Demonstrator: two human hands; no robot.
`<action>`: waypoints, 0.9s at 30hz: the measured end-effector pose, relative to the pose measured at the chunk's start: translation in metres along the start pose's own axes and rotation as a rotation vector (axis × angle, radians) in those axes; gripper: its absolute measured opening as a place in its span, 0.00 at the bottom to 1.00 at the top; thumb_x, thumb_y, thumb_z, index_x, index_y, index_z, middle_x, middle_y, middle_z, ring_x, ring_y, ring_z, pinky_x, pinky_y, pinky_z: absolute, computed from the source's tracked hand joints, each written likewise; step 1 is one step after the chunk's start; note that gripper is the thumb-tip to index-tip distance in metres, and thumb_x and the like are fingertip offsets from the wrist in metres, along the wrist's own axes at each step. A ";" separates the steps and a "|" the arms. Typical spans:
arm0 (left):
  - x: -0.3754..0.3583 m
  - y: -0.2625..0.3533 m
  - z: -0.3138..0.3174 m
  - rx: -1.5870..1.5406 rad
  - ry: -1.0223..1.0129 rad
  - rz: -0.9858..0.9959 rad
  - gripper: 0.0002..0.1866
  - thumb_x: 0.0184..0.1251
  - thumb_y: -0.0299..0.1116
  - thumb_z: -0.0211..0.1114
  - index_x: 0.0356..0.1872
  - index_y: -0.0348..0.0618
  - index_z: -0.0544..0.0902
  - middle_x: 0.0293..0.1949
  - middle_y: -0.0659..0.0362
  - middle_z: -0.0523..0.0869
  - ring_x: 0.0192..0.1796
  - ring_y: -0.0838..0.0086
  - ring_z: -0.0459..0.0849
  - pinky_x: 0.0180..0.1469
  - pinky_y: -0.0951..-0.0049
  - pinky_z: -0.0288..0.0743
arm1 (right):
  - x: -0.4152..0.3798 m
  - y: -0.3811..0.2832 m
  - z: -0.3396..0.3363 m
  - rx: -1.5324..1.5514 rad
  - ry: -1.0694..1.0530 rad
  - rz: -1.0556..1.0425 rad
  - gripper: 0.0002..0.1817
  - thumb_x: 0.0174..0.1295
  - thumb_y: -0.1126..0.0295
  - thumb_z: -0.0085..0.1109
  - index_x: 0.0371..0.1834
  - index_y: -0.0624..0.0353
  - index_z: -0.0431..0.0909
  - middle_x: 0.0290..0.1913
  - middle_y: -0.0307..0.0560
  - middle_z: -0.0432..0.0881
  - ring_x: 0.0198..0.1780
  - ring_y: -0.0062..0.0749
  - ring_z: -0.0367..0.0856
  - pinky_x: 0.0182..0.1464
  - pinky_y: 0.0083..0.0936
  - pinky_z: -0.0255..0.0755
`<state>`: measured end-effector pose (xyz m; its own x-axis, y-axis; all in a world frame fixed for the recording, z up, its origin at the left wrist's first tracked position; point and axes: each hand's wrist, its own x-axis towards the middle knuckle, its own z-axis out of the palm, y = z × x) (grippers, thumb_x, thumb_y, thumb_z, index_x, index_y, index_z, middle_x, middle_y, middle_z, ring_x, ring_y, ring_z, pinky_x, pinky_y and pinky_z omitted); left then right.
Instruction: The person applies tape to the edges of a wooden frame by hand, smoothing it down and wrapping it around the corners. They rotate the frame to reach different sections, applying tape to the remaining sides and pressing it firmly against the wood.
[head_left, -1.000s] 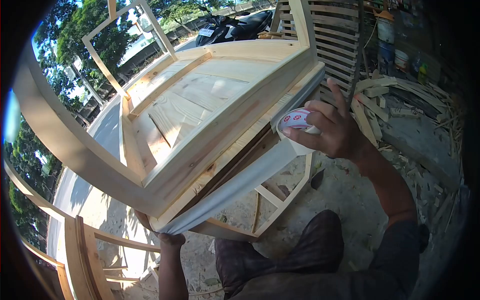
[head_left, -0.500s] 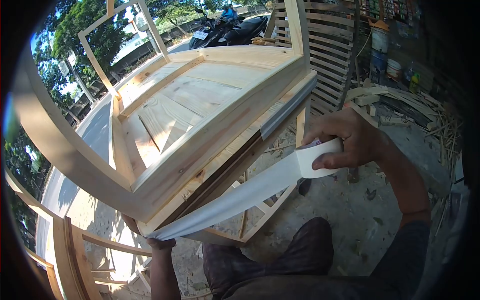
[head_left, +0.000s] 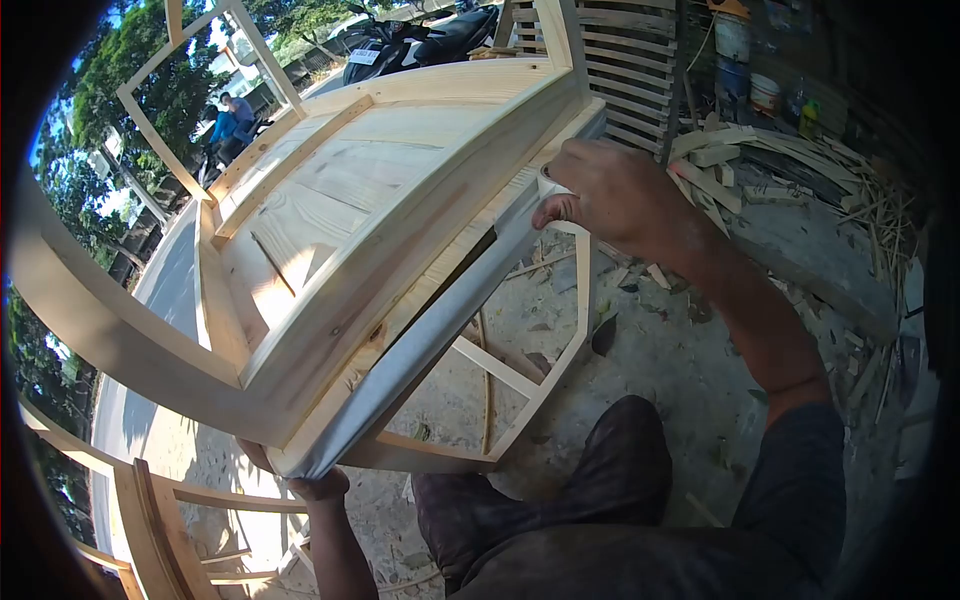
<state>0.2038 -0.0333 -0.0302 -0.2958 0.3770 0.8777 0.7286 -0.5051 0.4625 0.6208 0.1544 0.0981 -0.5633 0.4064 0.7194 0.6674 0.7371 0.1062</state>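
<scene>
My right hand (head_left: pixel 620 195) grips a roll of white tape (head_left: pixel 550 186) against the far part of a wooden frame's edge. From the roll, a strip of tape (head_left: pixel 420 350) runs taut along that edge to the near corner. There my left hand (head_left: pixel 320 485) is wrapped round the corner from below, at the tape's end, with most of its fingers hidden by the wood. The pale wooden frame (head_left: pixel 440 215) has a planked panel and a curved arm on the left. A dark gap (head_left: pixel 440 285) shows between the tape and the upper rail.
Another wooden frame (head_left: pixel 130 520) stands at lower left. Slatted wood (head_left: pixel 625 70) leans behind, beside a heap of offcuts (head_left: pixel 800 165) and some buckets (head_left: pixel 765 93). A motorcycle (head_left: pixel 410 45) is parked beyond. Two people (head_left: pixel 232 120) ride on the road at upper left.
My right hand has moved the tape roll up and away, against the frame's edge. The strip now lies along the edge instead of hanging below it. My left hand stays at the corner.
</scene>
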 end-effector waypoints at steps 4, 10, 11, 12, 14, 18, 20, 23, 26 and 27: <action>-0.003 -0.005 0.001 0.007 0.044 0.027 0.55 0.71 0.75 0.36 0.82 0.34 0.46 0.78 0.41 0.55 0.80 0.52 0.59 0.79 0.46 0.56 | -0.019 0.006 0.011 0.152 0.004 0.083 0.27 0.57 0.43 0.71 0.35 0.61 0.84 0.34 0.50 0.82 0.37 0.46 0.86 0.39 0.41 0.80; -0.007 -0.004 -0.001 -0.006 0.034 0.022 0.54 0.72 0.75 0.35 0.82 0.35 0.47 0.79 0.42 0.54 0.81 0.52 0.58 0.79 0.46 0.56 | -0.013 -0.010 0.019 0.000 0.122 0.184 0.30 0.58 0.41 0.69 0.33 0.63 0.83 0.32 0.49 0.82 0.36 0.46 0.87 0.39 0.41 0.81; -0.007 -0.004 -0.002 -0.008 0.032 0.019 0.54 0.72 0.75 0.35 0.82 0.35 0.47 0.79 0.43 0.54 0.81 0.52 0.57 0.79 0.46 0.56 | -0.011 -0.012 0.021 -0.038 0.140 0.184 0.30 0.59 0.40 0.69 0.33 0.64 0.83 0.31 0.49 0.82 0.36 0.46 0.87 0.39 0.40 0.81; -0.007 -0.003 -0.002 -0.012 0.027 0.015 0.54 0.72 0.75 0.35 0.82 0.35 0.47 0.80 0.43 0.53 0.81 0.53 0.57 0.79 0.46 0.56 | -0.009 -0.014 0.022 -0.041 0.148 0.191 0.30 0.59 0.41 0.69 0.32 0.64 0.83 0.31 0.48 0.82 0.36 0.45 0.87 0.38 0.40 0.81; -0.007 -0.002 -0.001 -0.020 0.020 0.005 0.54 0.72 0.75 0.35 0.82 0.36 0.48 0.80 0.43 0.53 0.81 0.53 0.57 0.79 0.46 0.56 | -0.008 -0.017 0.025 -0.050 0.160 0.208 0.30 0.59 0.41 0.69 0.31 0.64 0.83 0.30 0.48 0.82 0.35 0.45 0.87 0.38 0.40 0.81; -0.007 0.007 0.002 -0.046 0.021 -0.056 0.55 0.72 0.76 0.34 0.82 0.36 0.48 0.80 0.44 0.53 0.81 0.54 0.56 0.79 0.45 0.56 | -0.006 -0.028 0.028 -0.144 0.170 0.252 0.29 0.58 0.42 0.71 0.28 0.62 0.83 0.29 0.48 0.81 0.33 0.44 0.86 0.36 0.39 0.81; -0.005 0.017 0.004 -0.031 0.026 -0.052 0.58 0.70 0.79 0.40 0.82 0.36 0.49 0.79 0.43 0.54 0.81 0.55 0.57 0.79 0.45 0.55 | -0.005 -0.034 0.031 -0.183 0.207 0.271 0.28 0.58 0.42 0.71 0.27 0.62 0.83 0.29 0.48 0.82 0.32 0.44 0.86 0.35 0.39 0.81; -0.004 0.024 0.008 0.092 0.000 0.016 0.59 0.68 0.78 0.50 0.82 0.34 0.49 0.78 0.42 0.55 0.80 0.54 0.58 0.78 0.47 0.56 | -0.003 -0.043 0.033 -0.248 0.183 0.330 0.28 0.58 0.42 0.71 0.28 0.61 0.82 0.29 0.47 0.81 0.32 0.43 0.86 0.35 0.39 0.81; -0.004 0.022 0.008 0.064 0.017 0.039 0.66 0.58 0.76 0.67 0.82 0.35 0.48 0.79 0.44 0.55 0.80 0.54 0.59 0.78 0.49 0.56 | -0.002 -0.049 0.037 -0.254 0.185 0.364 0.27 0.62 0.42 0.68 0.31 0.61 0.82 0.31 0.47 0.82 0.35 0.44 0.86 0.36 0.40 0.80; -0.004 0.020 0.007 0.055 0.004 0.042 0.68 0.55 0.74 0.70 0.82 0.35 0.48 0.79 0.44 0.55 0.80 0.54 0.59 0.78 0.49 0.56 | -0.001 -0.049 0.038 -0.276 0.193 0.366 0.27 0.62 0.42 0.67 0.31 0.60 0.83 0.31 0.47 0.82 0.35 0.44 0.86 0.36 0.40 0.79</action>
<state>0.2237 -0.0394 -0.0251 -0.2670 0.3530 0.8967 0.7730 -0.4772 0.4180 0.5699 0.1380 0.0657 -0.1849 0.4856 0.8544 0.9235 0.3832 -0.0180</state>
